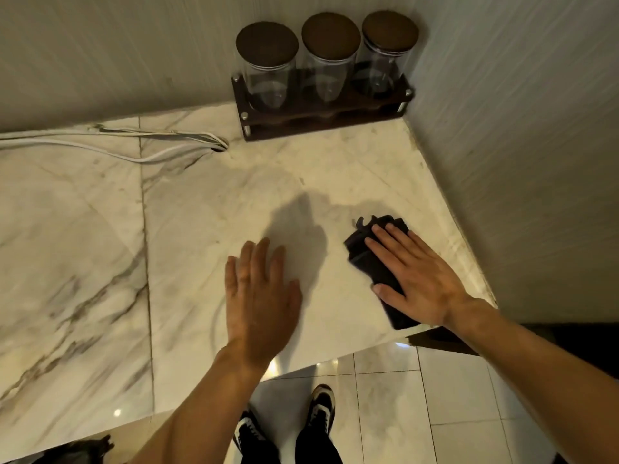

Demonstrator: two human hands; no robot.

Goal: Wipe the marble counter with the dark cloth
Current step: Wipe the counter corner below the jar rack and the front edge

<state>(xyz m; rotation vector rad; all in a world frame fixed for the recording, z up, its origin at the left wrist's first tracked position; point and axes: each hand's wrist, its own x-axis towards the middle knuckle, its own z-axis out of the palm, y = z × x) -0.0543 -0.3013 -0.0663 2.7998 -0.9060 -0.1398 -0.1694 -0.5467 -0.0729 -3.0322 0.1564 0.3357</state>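
Three lidded jars (pixel 326 61) stand in the marble counter's (pixel 83 229) corner

White veined marble worktop (pixel 207 209) bearing dark cloth (pixel 371 262), jar rack (pixel 321 120) in corner, white cables (pixel 110 145).

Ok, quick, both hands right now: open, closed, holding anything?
Left hand: open, flat over the marble counter, holding nothing.
Right hand: open, palm pressing the dark cloth onto the counter.

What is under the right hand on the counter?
Under the right hand lies the dark cloth, flat on the marble counter. The cloth's middle is covered by the palm, and the marble beneath cannot be seen.
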